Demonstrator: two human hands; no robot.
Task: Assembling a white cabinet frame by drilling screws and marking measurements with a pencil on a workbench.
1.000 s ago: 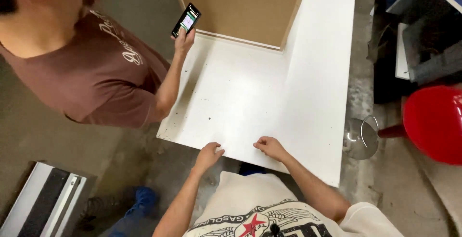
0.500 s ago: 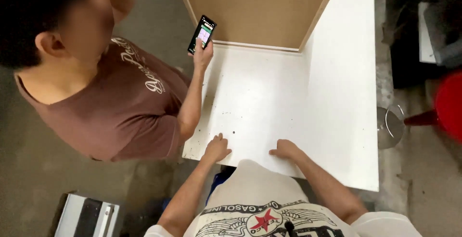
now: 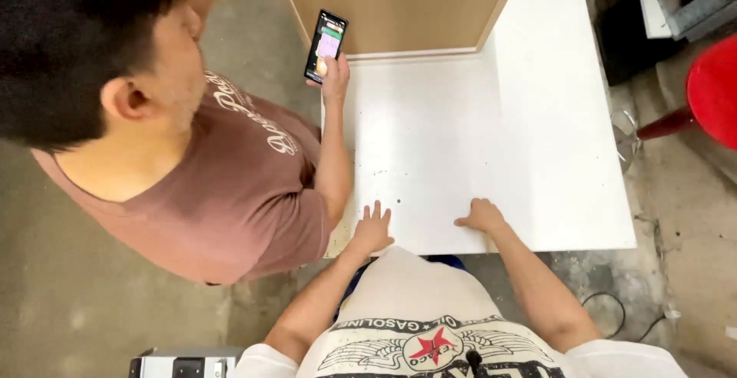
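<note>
A large white board (image 3: 476,140) lies flat in front of me. My left hand (image 3: 373,229) rests palm down on its near edge, fingers spread, holding nothing. My right hand (image 3: 480,215) lies on the same edge a little to the right, fingers curled loosely, also holding nothing. A brown panel (image 3: 399,6) stands upright at the far end of the board. To my left stands another person in a brown shirt (image 3: 230,194), whose hand holds a dark phone (image 3: 326,44) with a lit screen over the board's far left corner.
A red round stool (image 3: 710,90) stands to the right on the concrete floor. A wire stand (image 3: 626,140) sits beside the board's right edge. A cable (image 3: 614,309) lies on the floor at lower right. A grey metal case (image 3: 180,364) is at bottom left.
The view has shifted, so the other person's head now fills the upper left. My hands stay on the board's near edge, and the phone hand stays raised over the board.
</note>
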